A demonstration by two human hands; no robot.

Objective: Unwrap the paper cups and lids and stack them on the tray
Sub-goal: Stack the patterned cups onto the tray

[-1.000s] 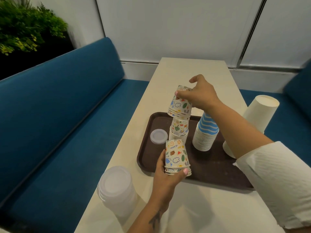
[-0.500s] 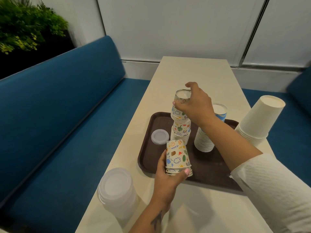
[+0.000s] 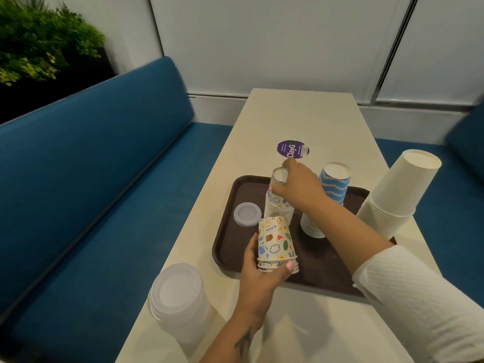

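Note:
A dark brown tray (image 3: 324, 280) lies on the cream table. My left hand (image 3: 258, 277) grips a short upside-down stack of doodle-print cups (image 3: 276, 243) above the tray's near edge. My right hand (image 3: 301, 186) holds the top cups of a taller doodle-print stack (image 3: 278, 205) that stands upside down on the tray. A blue-and-white wave-print cup stack (image 3: 332, 189) stands to its right, partly behind my forearm. A small clear lid (image 3: 247, 214) lies on the tray's left side.
A pile of clear lids (image 3: 178, 297) stands on the table's near left corner. A tall stack of plain white cups (image 3: 400, 195) leans at the right edge. A purple round sticker (image 3: 292, 149) is farther up the table. Blue benches flank both sides.
My right hand has lowered its doodle-print cups down onto the stack on the tray. My left hand has kept its stack almost still.

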